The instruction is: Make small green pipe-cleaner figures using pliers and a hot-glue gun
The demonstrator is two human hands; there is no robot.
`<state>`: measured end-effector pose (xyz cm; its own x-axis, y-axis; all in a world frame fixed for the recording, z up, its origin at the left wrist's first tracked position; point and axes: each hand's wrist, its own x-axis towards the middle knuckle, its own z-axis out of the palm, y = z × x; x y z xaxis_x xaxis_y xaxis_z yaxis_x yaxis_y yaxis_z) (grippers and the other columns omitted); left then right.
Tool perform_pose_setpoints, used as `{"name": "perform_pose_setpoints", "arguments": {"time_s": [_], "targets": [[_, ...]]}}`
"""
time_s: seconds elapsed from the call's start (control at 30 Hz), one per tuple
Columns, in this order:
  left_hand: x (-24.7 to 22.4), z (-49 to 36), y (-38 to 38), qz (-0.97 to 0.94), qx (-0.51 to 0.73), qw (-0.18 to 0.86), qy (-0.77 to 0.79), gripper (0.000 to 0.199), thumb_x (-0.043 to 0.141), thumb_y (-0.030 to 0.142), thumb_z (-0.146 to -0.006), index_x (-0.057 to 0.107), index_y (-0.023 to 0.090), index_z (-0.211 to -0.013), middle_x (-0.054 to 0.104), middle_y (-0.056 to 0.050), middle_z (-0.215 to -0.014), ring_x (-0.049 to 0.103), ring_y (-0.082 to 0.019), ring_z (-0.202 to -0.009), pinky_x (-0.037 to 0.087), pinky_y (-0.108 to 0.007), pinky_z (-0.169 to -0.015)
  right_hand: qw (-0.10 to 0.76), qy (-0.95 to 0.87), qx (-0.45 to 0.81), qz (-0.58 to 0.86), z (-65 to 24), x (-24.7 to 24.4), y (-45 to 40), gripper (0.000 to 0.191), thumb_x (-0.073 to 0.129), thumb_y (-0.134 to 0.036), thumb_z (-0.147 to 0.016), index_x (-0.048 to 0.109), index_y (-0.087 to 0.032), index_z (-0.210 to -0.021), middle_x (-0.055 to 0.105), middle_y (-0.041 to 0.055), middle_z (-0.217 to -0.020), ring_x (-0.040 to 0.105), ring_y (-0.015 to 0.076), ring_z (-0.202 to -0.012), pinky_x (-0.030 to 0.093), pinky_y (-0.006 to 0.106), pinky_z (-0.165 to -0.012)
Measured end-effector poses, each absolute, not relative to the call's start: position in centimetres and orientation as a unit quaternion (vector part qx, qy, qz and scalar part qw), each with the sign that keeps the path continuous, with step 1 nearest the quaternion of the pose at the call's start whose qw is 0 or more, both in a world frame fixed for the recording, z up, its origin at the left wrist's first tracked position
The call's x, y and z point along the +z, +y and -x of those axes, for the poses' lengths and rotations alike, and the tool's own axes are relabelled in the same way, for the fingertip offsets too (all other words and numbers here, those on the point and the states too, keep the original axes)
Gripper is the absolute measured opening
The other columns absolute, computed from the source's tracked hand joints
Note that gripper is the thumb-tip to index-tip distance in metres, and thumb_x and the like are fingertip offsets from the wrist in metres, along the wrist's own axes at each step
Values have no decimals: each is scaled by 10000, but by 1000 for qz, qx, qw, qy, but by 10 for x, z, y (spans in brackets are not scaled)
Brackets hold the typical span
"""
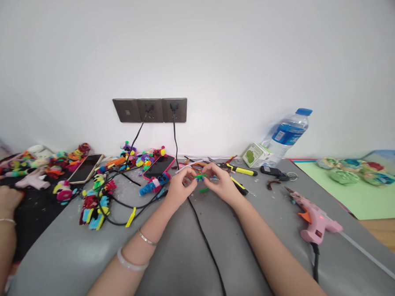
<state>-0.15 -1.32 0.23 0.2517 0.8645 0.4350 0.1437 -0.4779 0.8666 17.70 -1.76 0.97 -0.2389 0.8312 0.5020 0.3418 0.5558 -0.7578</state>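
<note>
Both my hands meet near the middle of the grey table (177,264). Between their fingertips is a small green piece, which looks like fuzzy craft stem (200,176). My left hand (180,186) pinches its left end, thumb and forefinger together. From the other side, my right hand (222,184) pinches the right end. Another short green bit (204,190) lies on the table just below the fingers. Right behind my right hand are yellow-and-black handled pliers (239,186) and a yellow-handled tool (243,169), partly hidden.
A pink glue gun (315,221) rests at right. Behind it stand a water bottle (287,134) and a green-white box (255,154). Black cables (205,240) cross the table. Colourful fuzzy figures (96,202) and two phones (86,168) lie left, beside another person's hand (3,202).
</note>
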Motion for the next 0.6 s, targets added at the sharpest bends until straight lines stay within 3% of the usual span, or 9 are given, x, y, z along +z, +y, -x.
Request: {"name": "perform_pose_setpoints", "arguments": {"time_s": [0.6], "targets": [[3, 3, -12, -728, 484, 328, 359, 103, 556, 132, -757, 578, 180, -846, 605, -9, -802, 596, -128, -720, 473, -216, -632, 467, -758, 251, 380, -176, 9, -16, 116, 520, -106, -774, 535, -212, -818, 600, 13, -830, 539, 149, -731, 435, 273, -673]]}}
